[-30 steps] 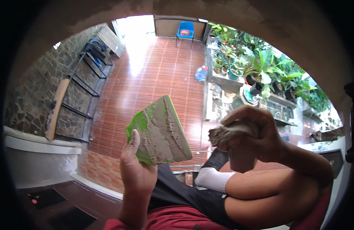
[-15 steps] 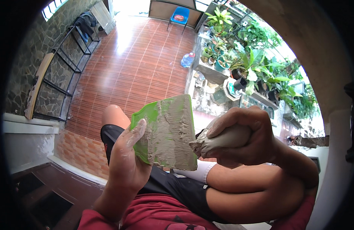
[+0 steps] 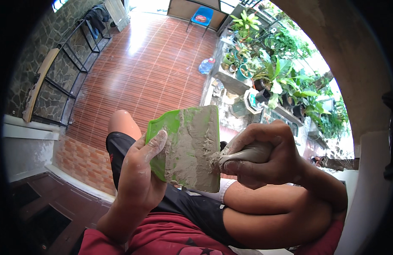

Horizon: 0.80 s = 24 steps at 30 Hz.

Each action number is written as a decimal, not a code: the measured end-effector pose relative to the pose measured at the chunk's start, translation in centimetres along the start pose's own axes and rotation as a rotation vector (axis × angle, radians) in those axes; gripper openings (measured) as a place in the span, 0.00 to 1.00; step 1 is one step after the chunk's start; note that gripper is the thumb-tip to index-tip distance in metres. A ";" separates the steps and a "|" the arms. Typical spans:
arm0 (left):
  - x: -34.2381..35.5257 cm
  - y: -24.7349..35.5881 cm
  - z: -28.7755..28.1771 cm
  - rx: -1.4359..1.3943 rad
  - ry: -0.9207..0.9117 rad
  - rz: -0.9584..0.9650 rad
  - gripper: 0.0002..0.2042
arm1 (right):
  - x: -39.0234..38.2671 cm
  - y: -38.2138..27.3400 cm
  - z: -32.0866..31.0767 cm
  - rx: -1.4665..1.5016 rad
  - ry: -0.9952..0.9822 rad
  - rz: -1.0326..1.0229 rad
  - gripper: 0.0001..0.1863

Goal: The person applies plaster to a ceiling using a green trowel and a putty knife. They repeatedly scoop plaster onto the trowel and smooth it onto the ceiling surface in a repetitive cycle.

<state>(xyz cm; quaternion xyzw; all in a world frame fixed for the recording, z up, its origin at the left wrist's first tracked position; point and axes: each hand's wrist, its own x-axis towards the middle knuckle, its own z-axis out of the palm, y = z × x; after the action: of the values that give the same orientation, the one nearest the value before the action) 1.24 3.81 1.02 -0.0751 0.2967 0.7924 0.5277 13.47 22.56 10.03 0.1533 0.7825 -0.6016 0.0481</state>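
My left hand (image 3: 145, 170) grips the left side of a green plastic board (image 3: 173, 123), its thumb on the face, which is largely smeared with rough grey paste (image 3: 190, 153). My right hand (image 3: 269, 157) is closed round a smooth grey, soft-looking object (image 3: 245, 155) whose crusted end touches the board's right edge; I cannot make out exactly what it is. Both hands have pale residue on them. Below them lie my bent legs (image 3: 273, 210) in black shorts and a white sock.
A red tiled floor (image 3: 107, 76) stretches ahead, with a blue chair (image 3: 201, 15) at the far end and a water bottle (image 3: 206, 66). A metal frame (image 3: 79, 68) leans along the stone wall at left; potted plants (image 3: 277, 80) line concrete ledges at right. A brown panel (image 3: 47, 216) sits lower left.
My right hand has come left and tilted, bringing the grey object's end onto the board, which has shifted slightly right. The view has shifted, and my left knee now shows.
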 end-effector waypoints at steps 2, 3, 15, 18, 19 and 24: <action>0.0 0.0 0.0 0.018 -0.001 -0.005 0.15 | 0.0 -0.1 0.0 0.040 0.018 0.046 0.10; 0.0 0.0 -0.1 0.026 -0.001 -0.011 0.15 | 0.0 0.0 0.0 0.054 0.030 0.056 0.10; -0.5 0.2 -0.4 0.094 -0.021 0.013 0.14 | 0.8 1.0 -0.3 -0.425 0.090 -0.351 0.12; -0.7 0.3 -0.5 0.109 -0.040 0.005 0.14 | 0.8 1.0 -0.5 -0.529 0.100 -0.412 0.13; -0.8 0.4 -0.6 0.099 -0.051 -0.004 0.14 | 0.9 1.0 -0.5 -0.554 0.099 -0.427 0.14; -0.8 0.4 -0.9 0.115 -0.022 0.016 0.14 | 1.0 0.9 -0.2 -0.569 0.183 -0.520 0.11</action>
<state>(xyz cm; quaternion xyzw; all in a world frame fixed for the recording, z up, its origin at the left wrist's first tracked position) 1.02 2.55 0.78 -0.0337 0.3365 0.7790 0.5281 12.85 23.14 8.98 -0.0164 0.9318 -0.3365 -0.1350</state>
